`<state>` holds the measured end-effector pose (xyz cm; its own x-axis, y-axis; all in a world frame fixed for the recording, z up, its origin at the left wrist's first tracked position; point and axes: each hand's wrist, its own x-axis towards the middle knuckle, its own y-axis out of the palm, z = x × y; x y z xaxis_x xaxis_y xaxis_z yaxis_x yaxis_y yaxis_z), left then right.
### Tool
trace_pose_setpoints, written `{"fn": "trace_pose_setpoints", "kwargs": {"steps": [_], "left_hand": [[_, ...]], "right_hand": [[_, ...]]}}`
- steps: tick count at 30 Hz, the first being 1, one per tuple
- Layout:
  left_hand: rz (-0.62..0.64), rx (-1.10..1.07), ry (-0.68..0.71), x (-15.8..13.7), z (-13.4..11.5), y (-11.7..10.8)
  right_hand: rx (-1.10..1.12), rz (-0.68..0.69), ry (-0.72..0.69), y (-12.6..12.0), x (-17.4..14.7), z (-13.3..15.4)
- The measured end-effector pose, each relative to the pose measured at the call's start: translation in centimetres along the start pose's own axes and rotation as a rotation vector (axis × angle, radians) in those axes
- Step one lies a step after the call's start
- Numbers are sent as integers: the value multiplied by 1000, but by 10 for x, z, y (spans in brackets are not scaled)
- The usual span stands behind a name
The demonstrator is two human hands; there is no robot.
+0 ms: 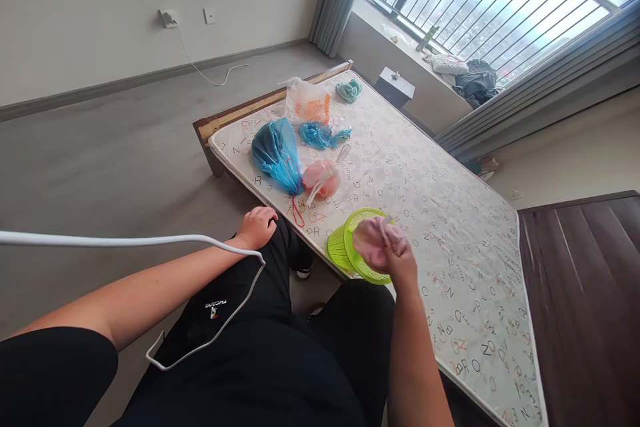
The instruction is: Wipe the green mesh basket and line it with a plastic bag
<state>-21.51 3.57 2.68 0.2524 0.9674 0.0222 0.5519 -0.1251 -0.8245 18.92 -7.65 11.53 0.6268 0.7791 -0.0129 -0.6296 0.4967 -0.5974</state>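
Observation:
My left hand (pixel 257 226) lies on my left knee over the black trousers, fingers loosely bent and holding nothing. A crumpled pink cloth (pixel 374 242) is gripped in my right hand (pixel 400 260), closed around its gathered end. The cloth hangs over the mouth of a lime-green mesh basket (pixel 342 244) at the near edge of the mattress; how far it dips inside cannot be told. Left of the basket sit a tied pink bag (pixel 324 177) with white handles and a blue plastic bag (pixel 276 152) with a red drawstring and something dark inside.
On the lettered mattress (pixel 400 177) also lie crumpled blue plastic (pixel 320 135), a clear bag with orange print (pixel 309 104) and a teal coil (pixel 349 90). A white cable (pixel 165 238) crosses over my left forearm. A dark wooden panel (pixel 580 280) stands at the right.

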Motion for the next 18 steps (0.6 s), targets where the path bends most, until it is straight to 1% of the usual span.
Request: {"fn": "trace_pose_setpoints", "kwargs": {"steps": [1, 2, 4, 6, 7, 9, 10, 11, 12, 14, 16, 18], "left_hand": [[8, 6, 1, 0, 1, 0], [17, 12, 6, 0, 1, 0], [37, 11, 37, 0, -3, 0], [64, -57, 119, 2, -14, 6], [87, -130, 173, 4, -23, 12], [154, -342, 246, 7, -45, 33], [188, -463, 230, 8, -57, 46], [209, -568, 155, 9, -67, 61], [206, -646, 52, 10, -76, 75], [208, -731, -141, 12, -86, 98], [254, -775, -258, 16, -85, 111], [346, -848, -270, 19, -79, 113]], "right_hand": [[-73, 46, 69, 15, -7, -14], [-121, 150, 90, 31, -16, -26], [-208, 291, -11, 61, -39, -43], [-248, 364, -104, 86, -61, -53], [-272, 408, -135, 95, -71, -55], [-329, 493, -195, 108, -84, -55], [-362, 522, -227, 113, -88, -54], [-395, 531, -255, 117, -90, -52], [-427, 524, -273, 122, -91, -50], [-480, 480, -264, 130, -91, -48], [-519, 475, -225, 137, -91, -49], [-543, 513, -197, 142, -92, -51]]}}
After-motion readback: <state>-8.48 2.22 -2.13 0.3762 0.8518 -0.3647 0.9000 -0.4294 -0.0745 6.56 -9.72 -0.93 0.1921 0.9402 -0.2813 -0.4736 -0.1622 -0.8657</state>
